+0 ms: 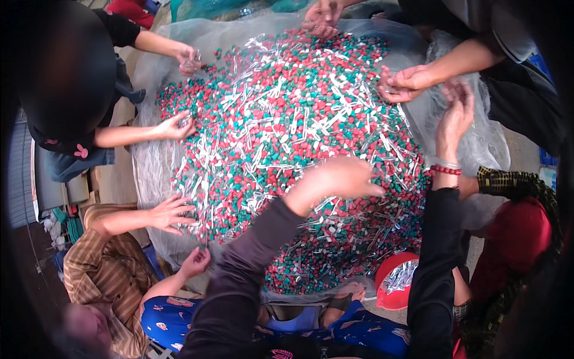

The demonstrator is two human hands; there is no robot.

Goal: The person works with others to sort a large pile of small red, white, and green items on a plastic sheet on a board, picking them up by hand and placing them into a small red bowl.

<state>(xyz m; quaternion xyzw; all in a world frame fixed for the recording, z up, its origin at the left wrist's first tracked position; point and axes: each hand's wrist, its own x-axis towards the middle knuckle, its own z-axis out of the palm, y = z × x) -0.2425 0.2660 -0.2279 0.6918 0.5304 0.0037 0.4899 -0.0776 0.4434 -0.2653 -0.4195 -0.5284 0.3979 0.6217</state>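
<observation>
Small red and green plastic pieces mixed with clear plastic tubes (287,155) lie in one big heap across the middle, spread on a translucent plastic sheet (149,173) that shows bare at the heap's left edge.

Far left, a person in a dark top has one hand (190,58) at the heap's upper left edge and another (173,127) flat on the pieces lower down. Below them, a person in a brown striped shirt (101,269) spreads one hand (170,212) on the heap's left rim; a second hand (196,262) hovers just off the sheet.

Your left hand (341,178), in a dark sleeve, reaches over the heap's centre, fingers curled downward just above the pieces; can't tell if it's pinching anything.

Lower right of the heap, a red plastic bowl (388,296) holds clear tubes, just beside the heap.

Your right hand (455,116) is raised at the heap's right edge, fingers loosely bent upward, a red bead bracelet (445,170) on the wrist; can't tell whether it holds a piece.

Top right, another person's hands (406,84) cup together at the heap's edge, and one more hand (320,18) touches the top rim.
</observation>
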